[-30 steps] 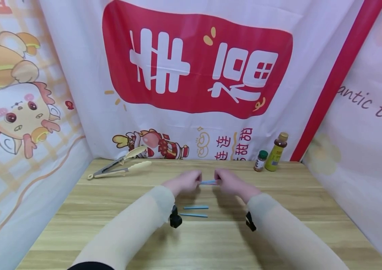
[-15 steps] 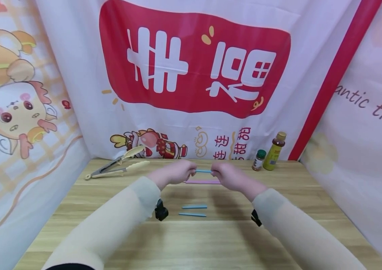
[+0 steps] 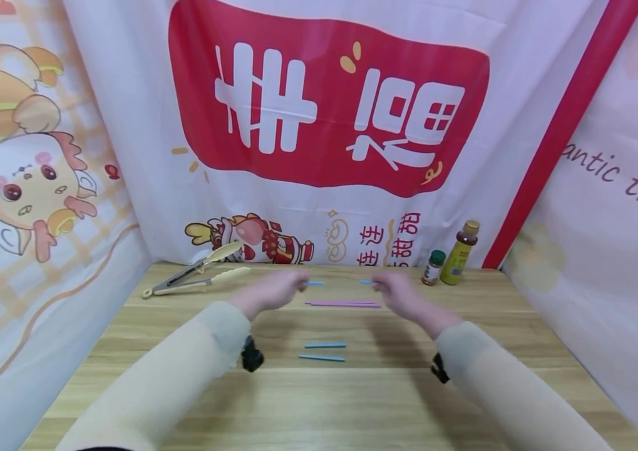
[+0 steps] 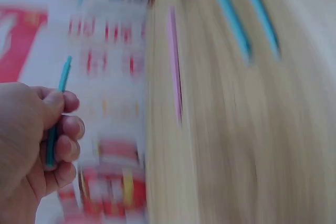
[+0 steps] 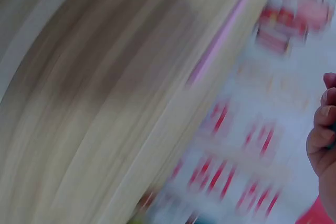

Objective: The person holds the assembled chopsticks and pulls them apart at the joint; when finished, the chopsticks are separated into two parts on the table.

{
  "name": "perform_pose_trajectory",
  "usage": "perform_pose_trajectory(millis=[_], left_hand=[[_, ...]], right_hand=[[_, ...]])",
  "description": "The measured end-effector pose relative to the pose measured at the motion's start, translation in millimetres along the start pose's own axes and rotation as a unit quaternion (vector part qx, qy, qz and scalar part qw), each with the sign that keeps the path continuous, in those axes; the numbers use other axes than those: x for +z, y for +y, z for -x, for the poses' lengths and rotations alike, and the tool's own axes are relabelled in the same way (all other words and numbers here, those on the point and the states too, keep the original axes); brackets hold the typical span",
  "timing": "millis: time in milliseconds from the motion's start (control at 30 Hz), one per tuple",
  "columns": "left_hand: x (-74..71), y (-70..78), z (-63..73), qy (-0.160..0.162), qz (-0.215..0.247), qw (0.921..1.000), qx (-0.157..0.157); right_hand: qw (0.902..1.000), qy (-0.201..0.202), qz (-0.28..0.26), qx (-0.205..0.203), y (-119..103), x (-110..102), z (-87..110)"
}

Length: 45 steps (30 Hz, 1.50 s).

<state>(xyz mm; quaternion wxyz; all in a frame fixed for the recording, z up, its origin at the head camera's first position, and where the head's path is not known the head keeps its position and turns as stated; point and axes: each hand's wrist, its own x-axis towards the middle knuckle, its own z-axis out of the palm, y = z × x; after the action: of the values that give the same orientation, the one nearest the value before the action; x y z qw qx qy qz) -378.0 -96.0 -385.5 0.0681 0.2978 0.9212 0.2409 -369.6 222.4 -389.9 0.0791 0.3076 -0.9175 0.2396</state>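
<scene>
My left hand grips a thin blue stick with a narrower tip, its end poking out past the thumb and fingers. Opposite it, my right hand pinches another blue stick piece, which points toward the left hand across a gap. Both hands are raised over the back of the table. Thin pink sticks lie close together on the wood below the gap. Nearer me lie two short blue sticks, roughly parallel. In the right wrist view only the curled fingers show at the edge.
Tongs with cream tips lie spread at the back left of the wooden table. At the back right stand a small green-capped jar and a yellow-labelled bottle. Printed cloth hangs behind and at both sides.
My hands have risen from the table and spread apart. The blue stick that spanned both hands half a second ago now shows as two separate pieces, one in each hand.
</scene>
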Motion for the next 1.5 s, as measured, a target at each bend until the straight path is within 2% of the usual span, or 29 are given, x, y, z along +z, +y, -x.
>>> perform_pose_trajectory(millis=[100, 167, 233, 267, 367, 500, 567, 667, 800, 900, 1067, 1200, 1400, 1500], left_hand=[[-6.7, -28.3, 18.7, 0.023, 0.025, 0.9977, -0.059], [-7.8, -38.8, 25.9, 0.026, 0.022, 0.9976, -0.061], [-5.4, -39.8, 29.0, 0.021, 0.025, 0.9983, -0.047], [-2.5, -37.4, 28.8, 0.021, 0.017, 0.9989, -0.039], [9.5, -24.0, 25.6, 0.010, 0.046, 0.9982, -0.036], [26.9, -0.5, 16.0, 0.005, 0.043, 0.9988, -0.020], [36.2, 12.2, 10.2, 0.015, 0.002, 0.9998, 0.008], [52.5, 29.1, 3.3, 0.024, -0.020, 0.9987, 0.040], [77.1, 46.5, -4.8, 0.016, -0.012, 0.9972, 0.072], [91.9, 57.8, -9.5, 0.003, -0.005, 0.9968, 0.080], [106.2, 73.1, -15.0, -0.013, -0.036, 0.9961, 0.080], [113.4, 78.7, -17.9, -0.029, -0.061, 0.9957, 0.063], [117.7, 80.3, -19.3, -0.044, -0.045, 0.9977, 0.025], [118.6, 79.9, -19.2, -0.047, -0.041, 0.9979, 0.020]], right_hand=[[0.9970, 0.021, 0.006, 0.074, 25.9, -15.0, 20.1], [0.9949, 0.010, 0.001, 0.101, 36.2, -22.6, 30.2], [0.9947, -0.016, -0.001, 0.102, 40.3, -26.7, 34.6], [0.9947, -0.030, -0.004, 0.098, 40.2, -27.4, 35.2], [0.9927, -0.061, -0.017, 0.103, 35.0, -23.3, 32.8], [0.9895, -0.054, -0.042, 0.128, 28.4, -10.8, 29.9], [0.9881, -0.050, -0.059, 0.133, 26.0, -4.0, 29.9], [0.9840, -0.064, -0.080, 0.146, 21.9, 7.0, 30.2], [0.9831, -0.095, -0.065, 0.142, 14.1, 21.8, 30.4], [0.9834, -0.115, -0.041, 0.134, 6.5, 31.5, 30.6], [0.9816, -0.140, -0.038, 0.125, -2.2, 45.2, 32.1], [0.9795, -0.148, -0.046, 0.129, -2.3, 52.5, 33.7], [0.9725, -0.172, -0.060, 0.145, 1.3, 54.7, 36.3], [0.9686, -0.183, -0.073, 0.152, 2.0, 54.8, 37.1]])
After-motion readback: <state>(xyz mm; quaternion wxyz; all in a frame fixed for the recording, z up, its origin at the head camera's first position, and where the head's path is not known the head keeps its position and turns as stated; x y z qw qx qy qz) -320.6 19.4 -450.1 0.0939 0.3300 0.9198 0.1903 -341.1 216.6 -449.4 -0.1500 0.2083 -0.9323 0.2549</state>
